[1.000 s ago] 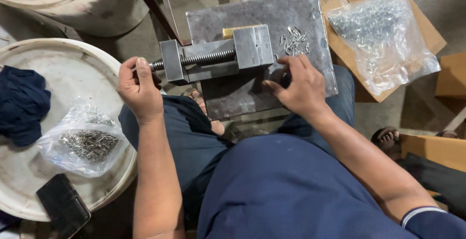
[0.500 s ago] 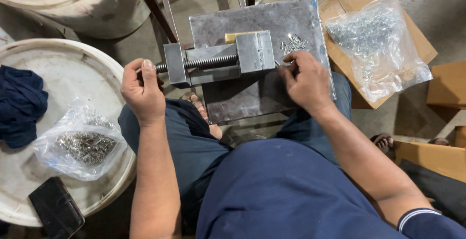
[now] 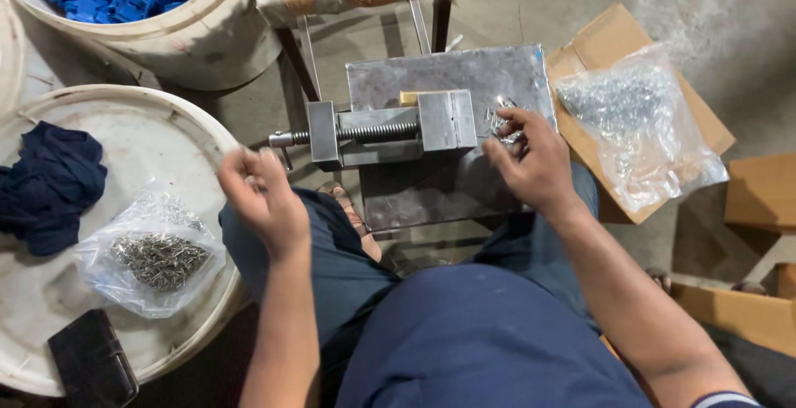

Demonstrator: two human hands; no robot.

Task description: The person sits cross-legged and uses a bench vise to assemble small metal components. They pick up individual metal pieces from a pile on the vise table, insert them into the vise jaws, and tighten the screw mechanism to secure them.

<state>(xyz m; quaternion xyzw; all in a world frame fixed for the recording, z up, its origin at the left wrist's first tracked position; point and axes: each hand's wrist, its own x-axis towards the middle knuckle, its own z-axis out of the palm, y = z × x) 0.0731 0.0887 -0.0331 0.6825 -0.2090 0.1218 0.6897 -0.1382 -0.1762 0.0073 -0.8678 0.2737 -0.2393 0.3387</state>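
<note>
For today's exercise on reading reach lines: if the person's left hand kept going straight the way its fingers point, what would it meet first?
Probably the vise's screw handle: the left hand points up toward it, though depth is unclear.

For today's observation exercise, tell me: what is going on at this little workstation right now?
A seated person works at a small metal vise on a steel plate across their lap. The right hand picks at a small pile of metal pieces beside the vise. The left hand hangs just off the vise's screw handle, blurred. A bag of dark metal parts lies on a white lid to the left.
</note>
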